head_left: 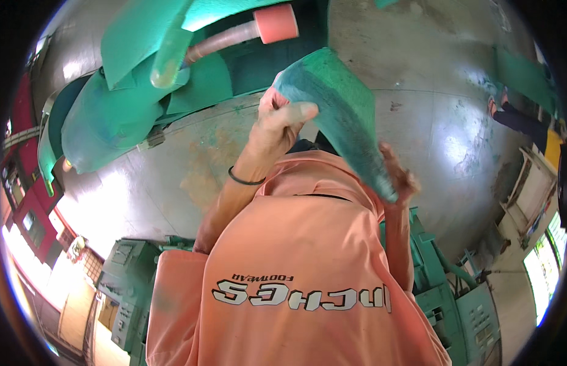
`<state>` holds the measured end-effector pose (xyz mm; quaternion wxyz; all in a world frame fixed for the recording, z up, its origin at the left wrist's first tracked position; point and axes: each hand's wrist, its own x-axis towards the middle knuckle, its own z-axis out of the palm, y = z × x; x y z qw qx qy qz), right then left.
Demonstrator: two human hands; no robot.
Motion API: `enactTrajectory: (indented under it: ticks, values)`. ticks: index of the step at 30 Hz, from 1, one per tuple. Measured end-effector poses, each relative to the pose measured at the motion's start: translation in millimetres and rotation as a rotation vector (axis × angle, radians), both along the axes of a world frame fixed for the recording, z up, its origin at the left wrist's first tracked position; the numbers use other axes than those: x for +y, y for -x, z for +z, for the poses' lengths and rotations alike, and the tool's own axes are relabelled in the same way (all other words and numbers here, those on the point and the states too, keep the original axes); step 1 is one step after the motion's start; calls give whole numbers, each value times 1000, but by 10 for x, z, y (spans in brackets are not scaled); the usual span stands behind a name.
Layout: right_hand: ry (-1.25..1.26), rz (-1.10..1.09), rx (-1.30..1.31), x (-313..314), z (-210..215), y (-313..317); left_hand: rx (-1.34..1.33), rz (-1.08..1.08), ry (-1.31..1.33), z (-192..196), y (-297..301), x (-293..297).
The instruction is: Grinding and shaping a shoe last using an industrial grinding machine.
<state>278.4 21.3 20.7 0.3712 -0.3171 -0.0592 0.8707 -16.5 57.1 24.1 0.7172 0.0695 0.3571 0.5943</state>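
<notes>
Free room over floor (445,143) beyond the right hand (400,178), pink cylinder (277,24) in the way ahead-left.

We see one green sheet (347,104), thin and flexible-looking, raised in front of our body; its upper right part is a lighter, brighter green, while a darker, bluish-green band runs along its lower left side; it slants from a broad upper end down to a narrow tip at lower right; our left hand (277,122) grips its left edge; the tip is by our right hand (400,177), blur hiding the exact contact.
</notes>
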Motion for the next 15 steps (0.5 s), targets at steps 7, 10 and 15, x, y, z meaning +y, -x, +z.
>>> enactTrajectory:
  ticks: [7, 10, 15]
  values:
    - [-126, 350, -331, 265, 451, 729, -188, -189, 106, 59, -391, 200]
    - [-437, 277, -618, 320, 275, 799, 16, -244, 4, -87, -407, 102]
    - [-679, 226, -812, 86, 30, 746, -68, -136, 142, -218, -414, -255]
